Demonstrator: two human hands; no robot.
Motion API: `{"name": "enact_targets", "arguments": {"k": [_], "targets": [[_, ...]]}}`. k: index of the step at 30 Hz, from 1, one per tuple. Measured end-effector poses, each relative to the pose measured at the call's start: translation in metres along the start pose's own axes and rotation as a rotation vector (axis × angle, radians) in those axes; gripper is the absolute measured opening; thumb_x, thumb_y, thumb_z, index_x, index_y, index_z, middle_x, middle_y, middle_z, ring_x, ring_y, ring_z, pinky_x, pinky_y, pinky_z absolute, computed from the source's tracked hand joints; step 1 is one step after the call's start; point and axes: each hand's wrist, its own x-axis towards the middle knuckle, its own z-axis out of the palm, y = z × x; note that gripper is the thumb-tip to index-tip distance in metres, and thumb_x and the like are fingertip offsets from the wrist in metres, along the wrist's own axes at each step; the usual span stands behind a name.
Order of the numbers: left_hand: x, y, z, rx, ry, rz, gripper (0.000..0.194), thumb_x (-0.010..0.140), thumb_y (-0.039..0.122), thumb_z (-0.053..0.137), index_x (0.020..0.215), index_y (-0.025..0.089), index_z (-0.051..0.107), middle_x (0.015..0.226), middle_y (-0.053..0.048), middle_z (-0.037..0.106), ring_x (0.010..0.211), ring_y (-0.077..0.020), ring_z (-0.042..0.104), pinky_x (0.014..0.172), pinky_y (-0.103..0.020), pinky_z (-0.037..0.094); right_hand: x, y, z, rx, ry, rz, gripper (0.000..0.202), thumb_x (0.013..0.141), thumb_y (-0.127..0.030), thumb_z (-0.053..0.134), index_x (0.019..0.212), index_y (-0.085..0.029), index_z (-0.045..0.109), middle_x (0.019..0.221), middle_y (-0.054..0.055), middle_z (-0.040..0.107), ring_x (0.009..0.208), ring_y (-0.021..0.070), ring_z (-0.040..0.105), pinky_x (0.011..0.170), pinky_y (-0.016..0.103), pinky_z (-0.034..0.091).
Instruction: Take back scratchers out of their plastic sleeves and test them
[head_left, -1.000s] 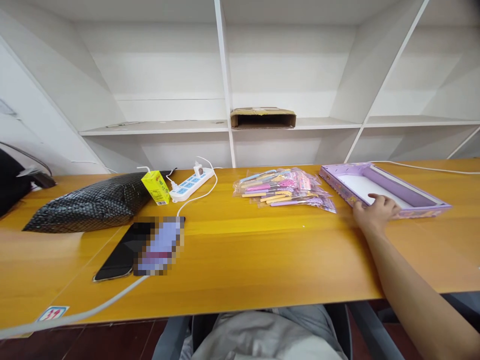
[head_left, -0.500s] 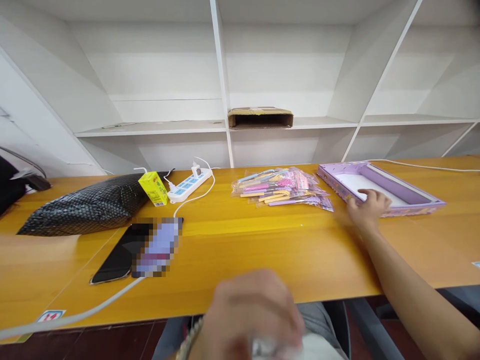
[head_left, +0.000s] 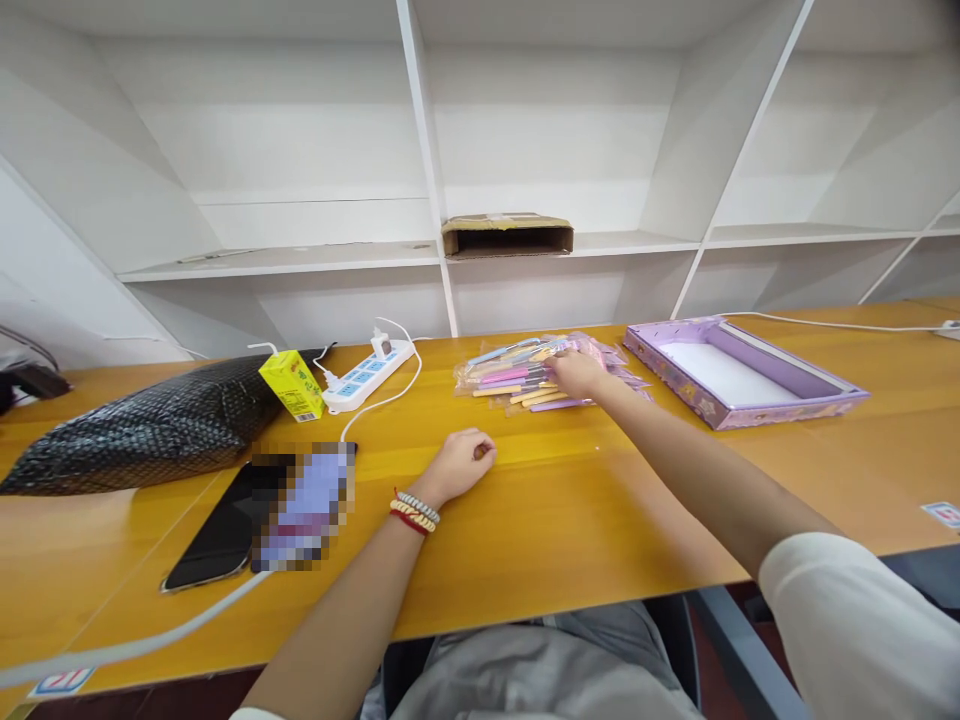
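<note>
A pile of clear plastic packets [head_left: 517, 376] holding slim pen-like sticks in blue, pink, yellow and purple lies at the back middle of the desk. My right hand [head_left: 576, 374] reaches onto the pile, its fingers pinched together on one of the packets. Fingertips are partly hidden there. My left hand [head_left: 459, 466] rests on the desk in front of the pile, its fingers curled into a loose fist with nothing visible in them. Right of the pile, a shallow purple box [head_left: 675, 386] with a white inner base sits open side up.
At left lie a black bubble-wrap parcel [head_left: 150, 425], a yellow drink carton [head_left: 292, 385], a white power strip [head_left: 371, 375], a black phone [head_left: 225, 530] and a blurred-out phone [head_left: 307, 510]. A cable [head_left: 135, 640] crosses the front left. A cardboard box [head_left: 508, 222] sits on the shelf behind.
My right hand has moved left from the purple box onto the packets. My left hand has gone from a blur near my lap forward onto the desk. The view has shifted slightly.
</note>
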Motion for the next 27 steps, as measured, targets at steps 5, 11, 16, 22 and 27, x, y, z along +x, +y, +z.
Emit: {"name": "enact_targets", "arguments": {"k": [5,11,16,22,27], "targets": [[0.002,-0.008,0.000,-0.133,-0.030,-0.112,0.018,0.074,0.031,0.052,0.075,0.016,0.062,0.075,-0.004,0.062,0.068,-0.0142,0.055,0.066,-0.026,0.045,0.009,0.003,0.000,-0.047,-0.090,-0.042,0.029,0.081,-0.023,0.048,0.105,-0.015,0.063,0.110,0.018,0.059,0.106,0.0309,0.052,0.092,0.048,0.030],[0.018,-0.012,-0.008,-0.288,-0.152,-0.255,0.022,0.069,0.034,0.055,0.077,0.016,0.066,0.082,-0.004,0.068,0.077,-0.0183,0.061,0.072,-0.028,0.045,-0.006,0.005,-0.003,-0.092,-0.103,-0.063,0.037,0.084,-0.023,0.041,0.117,-0.015,0.057,0.117,0.019,0.053,0.111,0.0308,0.048,0.091,0.046,0.033],[0.023,-0.015,-0.011,-0.281,-0.159,-0.316,0.024,0.067,0.037,0.056,0.076,0.017,0.067,0.084,-0.004,0.069,0.081,-0.0203,0.062,0.073,-0.029,0.044,-0.016,0.013,-0.006,-0.054,-0.158,-0.087,0.043,0.082,-0.018,0.040,0.123,-0.021,0.051,0.116,0.015,0.054,0.105,0.0269,0.052,0.084,0.037,0.040],[0.018,-0.013,-0.004,-0.264,-0.088,-0.321,0.024,0.069,0.037,0.056,0.077,0.017,0.065,0.084,-0.004,0.069,0.080,-0.0195,0.061,0.072,-0.029,0.044,-0.021,0.017,-0.002,-0.098,-0.124,-0.003,0.038,0.079,-0.014,0.042,0.115,-0.015,0.056,0.108,0.016,0.057,0.098,0.0259,0.054,0.078,0.035,0.041],[0.016,-0.009,-0.001,-0.238,-0.054,-0.293,0.020,0.069,0.035,0.056,0.074,0.017,0.064,0.080,-0.004,0.068,0.075,-0.0181,0.060,0.068,-0.028,0.043,-0.040,0.030,0.009,-0.002,0.159,0.064,0.033,0.079,-0.013,0.042,0.104,-0.014,0.064,0.099,0.014,0.057,0.096,0.0235,0.050,0.081,0.033,0.040]]}}
